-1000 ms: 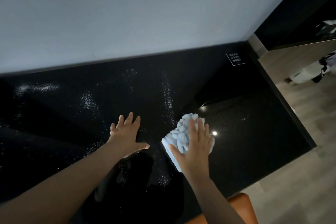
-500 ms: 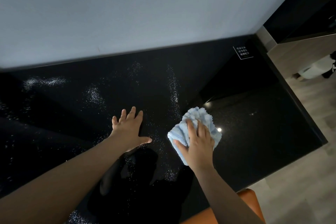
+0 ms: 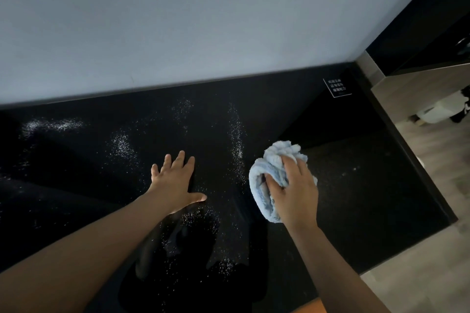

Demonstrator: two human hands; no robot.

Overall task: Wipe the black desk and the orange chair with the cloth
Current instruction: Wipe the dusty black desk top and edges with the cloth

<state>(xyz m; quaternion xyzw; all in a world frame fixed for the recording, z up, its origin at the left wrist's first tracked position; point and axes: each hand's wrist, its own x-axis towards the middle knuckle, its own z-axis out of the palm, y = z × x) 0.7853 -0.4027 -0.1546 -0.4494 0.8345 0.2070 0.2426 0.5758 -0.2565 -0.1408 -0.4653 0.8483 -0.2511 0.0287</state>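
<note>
Right hand (image 3: 295,193) grips a bunched light-blue cloth (image 3: 273,157), fingers curled into the folds, with the cloth down on the black table (image 3: 361,211) right of centre. Left hand (image 3: 175,180) lies flat on the table, fingers straight and a little spread, thumb out to the right, holding nothing. It is near the cloth but apart from it. White specks (image 3: 236,140) are scattered over the table: a streak between the two hands, patches left of and beyond the left hand, more toward the near edge. Table backs onto a pale wall (image 3: 203,20). Small black sign (image 3: 337,87) with white text at the table's far right corner, text too small to read. Sliver of orange chair (image 3: 309,307) at the bottom edge beside the right forearm. Wood-look floor (image 3: 419,274) on the right.
</note>
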